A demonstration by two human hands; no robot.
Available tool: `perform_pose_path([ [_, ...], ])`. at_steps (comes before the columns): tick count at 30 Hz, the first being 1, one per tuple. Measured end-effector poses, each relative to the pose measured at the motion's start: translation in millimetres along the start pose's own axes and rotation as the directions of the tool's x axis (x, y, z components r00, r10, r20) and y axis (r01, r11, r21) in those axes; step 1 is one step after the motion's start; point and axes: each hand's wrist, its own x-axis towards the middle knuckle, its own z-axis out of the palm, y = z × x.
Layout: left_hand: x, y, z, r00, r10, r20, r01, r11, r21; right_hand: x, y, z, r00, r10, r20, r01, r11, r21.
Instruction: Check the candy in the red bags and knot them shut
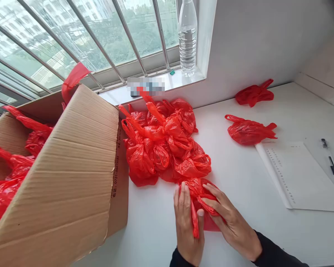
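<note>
A red plastic bag (198, 190) lies on the white table (239, 174) near its front edge, between my hands. My left hand (187, 222) rests on its left side, fingers straight and together, thumb pressing a twisted red handle strip. My right hand (228, 218) lies over the bag's right side, fingers curled on the plastic. Just beyond them is a pile of several knotted red bags (164, 141).
An open cardboard box (72, 174) at the left holds more red bags. Two separate red bags (249, 131) (254, 93) lie at the right rear. A paper sheet (297, 174) and a pen (331, 163) lie at the right. A water bottle (187, 37) stands on the window sill.
</note>
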Motion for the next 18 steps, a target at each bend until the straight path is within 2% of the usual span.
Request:
perform_pose_path([
  [5,-1,-21,24.4,0.999,0.054,-0.010,-0.052,0.989,0.140,-7,16,22,0.977,-0.212,-0.026,0.189,0.914,-0.358],
  [11,-2,-40,33.6,0.995,0.075,-0.060,-0.064,0.984,0.167,-4,28,36,0.931,-0.363,-0.050,0.271,0.776,-0.570],
  [14,-2,-37,37.9,0.994,0.036,-0.105,-0.024,0.994,0.108,-1,30,37,0.913,-0.400,-0.079,0.287,0.769,-0.571],
  [16,-1,-33,36.3,0.990,-0.010,-0.142,0.015,0.999,0.036,0,30,33,0.914,-0.390,-0.110,0.292,0.822,-0.488],
  [18,2,-28,27.6,0.978,-0.084,-0.189,0.077,0.996,-0.046,-1,28,25,0.938,-0.311,-0.152,0.251,0.914,-0.320],
])
